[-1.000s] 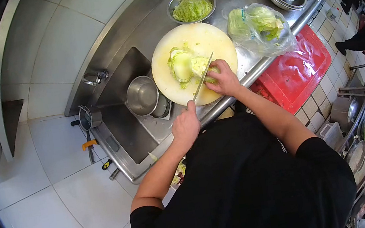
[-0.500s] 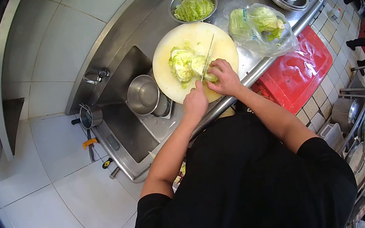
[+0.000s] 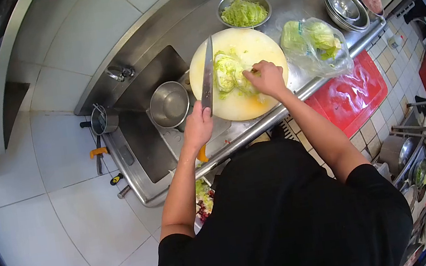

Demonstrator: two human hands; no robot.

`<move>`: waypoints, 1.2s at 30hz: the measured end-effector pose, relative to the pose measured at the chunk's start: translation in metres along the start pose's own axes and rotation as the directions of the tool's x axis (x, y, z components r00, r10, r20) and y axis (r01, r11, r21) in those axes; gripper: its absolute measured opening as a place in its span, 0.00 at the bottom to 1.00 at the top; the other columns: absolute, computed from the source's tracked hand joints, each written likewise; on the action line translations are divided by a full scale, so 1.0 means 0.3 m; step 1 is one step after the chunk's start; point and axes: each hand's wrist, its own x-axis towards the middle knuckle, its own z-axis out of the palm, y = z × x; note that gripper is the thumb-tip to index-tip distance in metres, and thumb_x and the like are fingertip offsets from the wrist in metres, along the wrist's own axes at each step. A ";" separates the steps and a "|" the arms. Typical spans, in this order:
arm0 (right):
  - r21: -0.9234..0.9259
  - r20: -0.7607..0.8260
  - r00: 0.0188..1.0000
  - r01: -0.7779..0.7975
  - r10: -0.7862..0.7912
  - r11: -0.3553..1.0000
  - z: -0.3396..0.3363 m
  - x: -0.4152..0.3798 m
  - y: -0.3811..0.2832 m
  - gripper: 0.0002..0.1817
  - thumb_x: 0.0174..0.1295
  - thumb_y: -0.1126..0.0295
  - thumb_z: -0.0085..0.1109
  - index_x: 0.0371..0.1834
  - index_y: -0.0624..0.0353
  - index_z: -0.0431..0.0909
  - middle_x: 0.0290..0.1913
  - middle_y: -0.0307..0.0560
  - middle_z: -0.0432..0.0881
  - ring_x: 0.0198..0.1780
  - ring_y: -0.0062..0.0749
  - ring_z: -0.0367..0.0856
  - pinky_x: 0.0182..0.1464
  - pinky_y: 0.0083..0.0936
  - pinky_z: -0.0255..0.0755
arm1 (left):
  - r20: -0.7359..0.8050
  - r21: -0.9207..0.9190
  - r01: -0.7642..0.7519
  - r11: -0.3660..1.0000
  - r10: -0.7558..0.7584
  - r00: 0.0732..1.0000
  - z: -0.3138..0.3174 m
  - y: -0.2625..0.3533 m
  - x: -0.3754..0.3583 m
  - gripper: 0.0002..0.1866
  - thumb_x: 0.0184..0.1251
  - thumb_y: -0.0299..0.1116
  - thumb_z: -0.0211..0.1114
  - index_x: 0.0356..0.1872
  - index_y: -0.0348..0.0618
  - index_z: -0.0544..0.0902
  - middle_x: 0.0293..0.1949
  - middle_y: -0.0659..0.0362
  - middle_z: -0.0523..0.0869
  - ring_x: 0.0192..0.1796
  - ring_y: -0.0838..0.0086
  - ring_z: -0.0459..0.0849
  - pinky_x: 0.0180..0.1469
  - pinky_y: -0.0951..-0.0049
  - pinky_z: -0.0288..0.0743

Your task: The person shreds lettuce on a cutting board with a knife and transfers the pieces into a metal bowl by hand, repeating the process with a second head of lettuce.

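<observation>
In my left hand (image 3: 199, 128) is a large kitchen knife (image 3: 208, 74), gripped by its orange handle, its broad blade pointing away over the left side of the round cutting board (image 3: 245, 111). A cut lettuce head (image 3: 226, 72) lies mid-board, with the blade beside it and apart from it. My right hand (image 3: 267, 78) is at the lettuce's right side, fingers curled on cut lettuce. Its fingertips partly hide what they hold. Beyond the board stands a steel bowl (image 3: 222, 23) filled with shredded lettuce (image 3: 244, 13).
A clear bag (image 3: 322, 43) of lettuce lies to the board's right. Stacked steel bowls (image 3: 340, 14) stand behind it. On the left is a sink (image 3: 143, 155) with a steel pot (image 3: 169, 105). Below the counter's right edge is a red lid (image 3: 356, 95).
The knife has come away from the lettuce and swung to the board's left side with my left hand. My right hand stays at the lettuce. The camera view has shifted slightly.
</observation>
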 end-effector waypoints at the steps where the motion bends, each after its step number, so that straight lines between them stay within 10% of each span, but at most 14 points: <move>1: -0.007 0.000 1.000 0.010 -0.010 1.000 -0.009 0.025 0.006 0.25 0.58 0.45 0.63 0.40 0.57 0.87 0.43 0.50 0.86 0.48 0.47 0.81 0.56 0.45 0.67 | 0.000 -0.014 0.009 1.000 -0.009 1.000 -0.013 -0.019 -0.012 0.09 0.75 0.35 0.53 0.47 0.41 0.71 0.30 0.40 0.84 0.34 0.41 0.84 0.38 0.47 0.74; 4: 0.290 0.285 0.943 -0.253 0.169 0.923 -0.024 0.101 0.063 0.26 0.62 0.46 0.59 0.39 0.63 0.87 0.38 0.52 0.88 0.38 0.45 0.85 0.47 0.33 0.75 | 0.045 -0.175 0.150 0.973 -0.145 0.988 -0.054 -0.053 -0.057 0.09 0.76 0.35 0.52 0.46 0.40 0.72 0.27 0.46 0.83 0.28 0.55 0.84 0.35 0.54 0.76; 10: 0.504 0.238 0.943 -0.323 0.231 0.801 -0.001 0.145 0.119 0.23 0.68 0.53 0.57 0.37 0.68 0.84 0.35 0.50 0.86 0.36 0.32 0.80 0.43 0.29 0.73 | 0.010 -0.283 0.229 0.932 -0.236 0.972 -0.125 -0.156 -0.120 0.09 0.80 0.35 0.50 0.53 0.45 0.71 0.23 0.60 0.78 0.15 0.79 0.71 0.16 0.74 0.68; 17: 0.559 0.155 0.978 -0.205 0.141 0.804 0.047 0.140 0.165 0.20 0.71 0.56 0.54 0.35 0.65 0.78 0.27 0.45 0.79 0.31 0.30 0.74 0.38 0.31 0.69 | 0.044 -0.386 0.232 0.893 -0.234 0.971 -0.114 -0.200 -0.137 0.10 0.80 0.36 0.50 0.55 0.46 0.71 0.23 0.60 0.77 0.15 0.80 0.71 0.15 0.75 0.67; 26: 0.405 -0.118 0.992 0.016 0.035 0.914 0.067 0.050 0.102 0.15 0.71 0.61 0.54 0.43 0.66 0.76 0.29 0.57 0.80 0.31 0.46 0.80 0.38 0.38 0.72 | 0.459 -0.331 0.341 0.880 -0.166 0.873 0.065 0.054 -0.078 0.14 0.81 0.39 0.47 0.57 0.43 0.71 0.24 0.59 0.77 0.13 0.78 0.70 0.14 0.72 0.67; 36: 0.492 -0.086 0.991 -0.045 0.100 0.869 0.080 -0.001 0.093 0.13 0.69 0.65 0.55 0.48 0.64 0.76 0.32 0.59 0.83 0.35 0.50 0.83 0.41 0.39 0.74 | 0.622 -0.168 0.421 0.892 -0.236 0.747 0.050 0.110 0.017 0.10 0.80 0.36 0.47 0.51 0.42 0.70 0.22 0.57 0.75 0.12 0.75 0.69 0.13 0.70 0.68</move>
